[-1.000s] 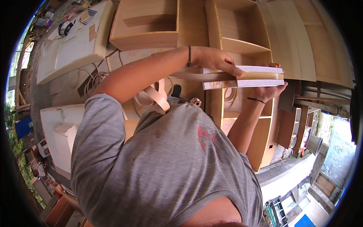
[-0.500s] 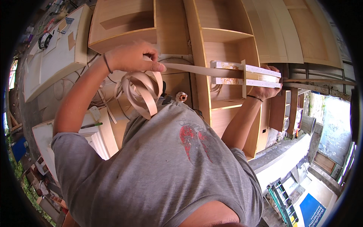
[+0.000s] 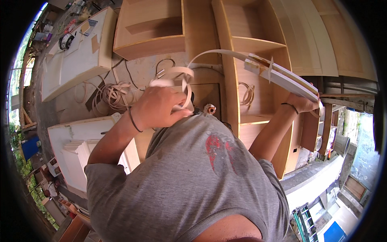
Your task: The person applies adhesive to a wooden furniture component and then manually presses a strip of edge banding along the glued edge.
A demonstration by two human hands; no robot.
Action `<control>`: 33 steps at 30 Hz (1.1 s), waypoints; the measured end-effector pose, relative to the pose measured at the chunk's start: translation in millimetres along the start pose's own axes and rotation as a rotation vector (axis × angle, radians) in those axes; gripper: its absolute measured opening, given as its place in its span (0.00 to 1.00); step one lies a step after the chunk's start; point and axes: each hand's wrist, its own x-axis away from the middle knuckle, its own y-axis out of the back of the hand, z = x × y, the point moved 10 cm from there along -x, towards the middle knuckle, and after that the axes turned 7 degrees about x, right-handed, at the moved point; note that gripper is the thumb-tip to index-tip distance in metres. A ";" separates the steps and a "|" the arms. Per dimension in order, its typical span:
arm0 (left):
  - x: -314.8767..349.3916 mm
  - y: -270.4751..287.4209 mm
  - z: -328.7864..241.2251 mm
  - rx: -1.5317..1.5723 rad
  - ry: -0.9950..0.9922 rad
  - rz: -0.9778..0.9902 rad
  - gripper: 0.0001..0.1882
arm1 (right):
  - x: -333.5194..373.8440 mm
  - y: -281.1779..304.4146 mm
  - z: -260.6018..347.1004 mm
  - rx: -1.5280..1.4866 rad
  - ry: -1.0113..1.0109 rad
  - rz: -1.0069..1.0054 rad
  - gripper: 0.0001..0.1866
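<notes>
My left hand point(image 3: 159, 107), in front of my chest, is closed around loose loops of pale edge-banding strip point(image 3: 186, 86). From these loops one length arches up and to the right, into a long white two-sided holder point(image 3: 288, 80) with brown, glue-like stains in its slot. A thin flat crosspiece point(image 3: 270, 69) stands across the holder near its left end. My right hand point(image 3: 303, 103) grips the holder's right end, and a short curl of strip shows beside the wrist. The holder slants down to the right.
Open wooden cabinet carcasses point(image 3: 238, 80) lie ahead, one with a small coil of strip point(image 3: 246, 93) inside. A larger strip coil point(image 3: 115, 97) rests on the floor at left, near a white panel box point(image 3: 78, 58). Pale door panels point(image 3: 300, 36) lean at the far right.
My left hand has come down and toward my chest with the loops. The strip, earlier nearly straight, now arches. The holder has tilted, its right end lower.
</notes>
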 end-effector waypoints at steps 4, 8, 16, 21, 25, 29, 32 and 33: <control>25.7 -32.9 74.4 -0.141 0.247 0.011 0.17 | -19.5 9.0 25.9 0.139 0.134 -0.016 0.20; 38.9 -114.3 172.9 0.089 0.370 0.060 0.18 | -46.2 23.0 19.7 -0.073 0.044 -0.034 0.19; -12.7 -107.5 242.5 0.768 0.541 -0.765 0.15 | -104.9 34.5 -7.6 -0.249 -0.226 0.172 0.22; 19.1 -0.7 274.7 0.202 0.457 -1.344 0.12 | -97.6 17.1 30.4 -0.225 -0.187 0.253 0.25; 40.1 46.3 264.3 0.053 0.120 -1.256 0.18 | -116.5 20.3 26.2 -0.319 -0.278 0.418 0.25; 7.3 -37.2 254.2 -0.090 0.313 -0.138 0.28 | -92.5 12.6 26.7 -0.299 -0.311 0.471 0.21; -10.9 -62.5 217.5 0.022 0.366 0.325 0.35 | -59.0 -13.8 29.1 -0.640 -0.460 0.637 0.22; -34.7 -48.0 190.0 0.187 0.253 0.165 0.35 | -60.8 -16.4 30.1 -0.559 -0.379 0.611 0.22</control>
